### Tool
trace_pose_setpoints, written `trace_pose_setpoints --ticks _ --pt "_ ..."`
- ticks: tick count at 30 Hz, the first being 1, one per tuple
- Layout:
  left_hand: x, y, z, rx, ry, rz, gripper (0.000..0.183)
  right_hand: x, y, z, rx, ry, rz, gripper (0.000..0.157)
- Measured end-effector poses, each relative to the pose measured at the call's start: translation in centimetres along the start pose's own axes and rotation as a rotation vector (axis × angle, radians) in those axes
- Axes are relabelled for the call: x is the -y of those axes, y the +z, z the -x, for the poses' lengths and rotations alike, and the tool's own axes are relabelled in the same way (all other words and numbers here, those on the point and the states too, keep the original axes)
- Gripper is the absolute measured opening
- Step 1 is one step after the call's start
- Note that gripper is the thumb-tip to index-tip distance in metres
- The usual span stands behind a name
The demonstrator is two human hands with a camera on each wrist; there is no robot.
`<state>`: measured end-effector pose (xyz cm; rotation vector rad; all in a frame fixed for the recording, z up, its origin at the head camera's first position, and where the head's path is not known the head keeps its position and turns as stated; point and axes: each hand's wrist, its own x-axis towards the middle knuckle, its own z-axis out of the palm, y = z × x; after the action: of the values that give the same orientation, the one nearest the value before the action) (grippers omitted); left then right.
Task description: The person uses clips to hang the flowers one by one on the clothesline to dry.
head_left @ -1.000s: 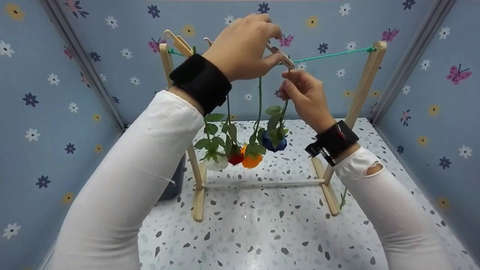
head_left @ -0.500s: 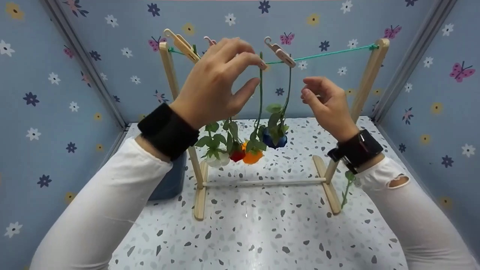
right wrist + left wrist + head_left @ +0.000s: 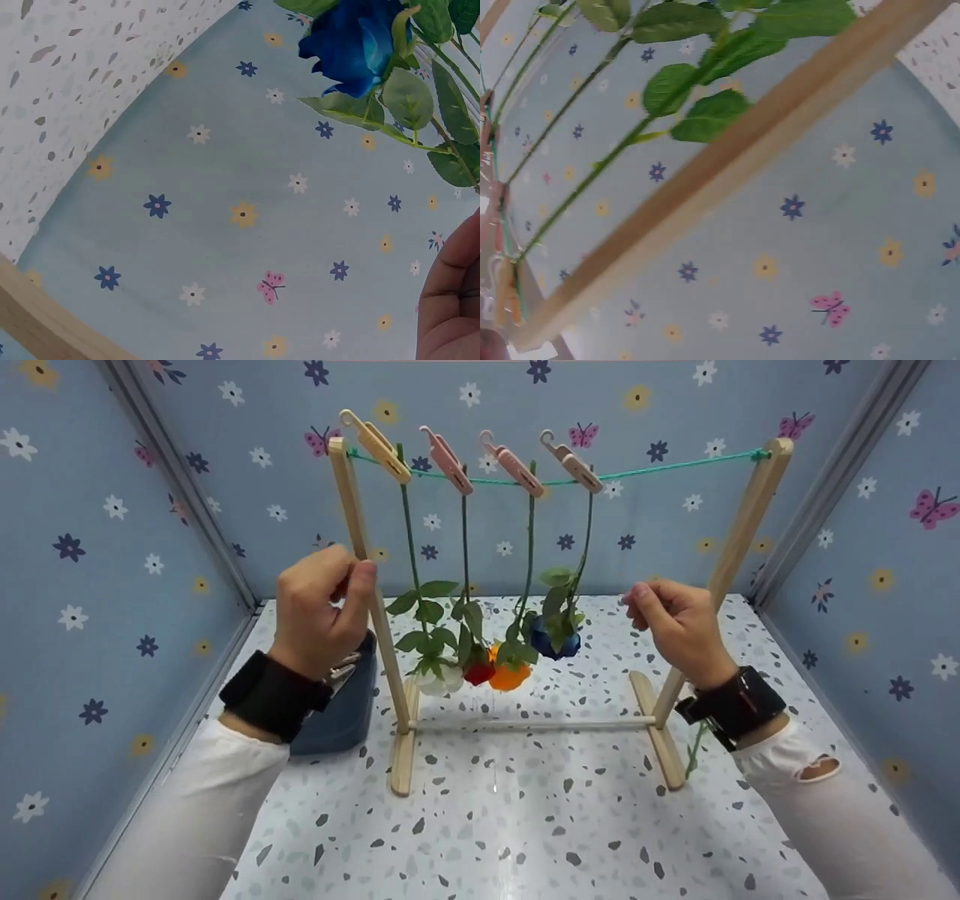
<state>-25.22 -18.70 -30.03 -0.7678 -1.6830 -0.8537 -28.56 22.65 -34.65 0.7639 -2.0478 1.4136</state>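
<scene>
A blue rose [image 3: 553, 639], an orange rose [image 3: 510, 673], a red rose [image 3: 478, 672] and a white rose [image 3: 439, 679] hang heads-down from a green cord [image 3: 675, 468]. Each stem is clipped by a hooked clothespin, from a yellow clothespin [image 3: 382, 451] at left to a greyish one [image 3: 576, 466] at right. My left hand [image 3: 322, 611] is beside the left post, fingers loosely curled, holding nothing visible. Right of the blue rose, my right hand [image 3: 681, 626] hovers with loosely bent fingers and nothing in them; part of it shows in the right wrist view.
The cord is tied between two wooden posts, the left post [image 3: 390, 660] and the right post [image 3: 739, 529]. A white rod [image 3: 525, 725] joins their feet. Behind my left wrist stands a dark blue bin [image 3: 349, 720]. A green stem [image 3: 696, 750] lies by the right foot.
My right hand let go of the blue rose's stem and moved right and down. My left hand left the greyish clothespin and drew down to the left, uncovering the clothespins.
</scene>
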Motion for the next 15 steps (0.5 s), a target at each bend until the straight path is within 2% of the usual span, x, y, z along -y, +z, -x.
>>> trace_pose_setpoints --ticks 4,7,9,11,13,15 --pt "3.5 -1.2 2.6 -0.008 -0.122 -0.108 0.048 -0.9 -0.3 1.6 0.024 0.01 0.016 0.029" --pt "6.4 -1.9 4.4 0.063 -0.24 -0.243 0.054 -1.5 -0.2 2.8 0.047 0.015 0.028 0.03" --pt "8.1 -2.3 5.6 0.15 -0.336 -0.331 0.056 -1.9 -0.1 3.5 0.065 0.013 0.031 0.03" --pt "9.5 -2.6 6.5 0.267 -0.455 -0.39 0.057 -2.3 0.1 4.3 0.082 0.019 0.029 0.031" --pt "10.7 -2.7 7.4 0.424 -0.573 -0.423 0.054 -2.8 0.3 5.2 0.096 0.03 0.028 0.03" --pt "11.6 -2.6 8.3 0.586 -0.653 -0.448 0.05 -3.3 0.6 6.0 0.105 0.045 0.019 0.03"
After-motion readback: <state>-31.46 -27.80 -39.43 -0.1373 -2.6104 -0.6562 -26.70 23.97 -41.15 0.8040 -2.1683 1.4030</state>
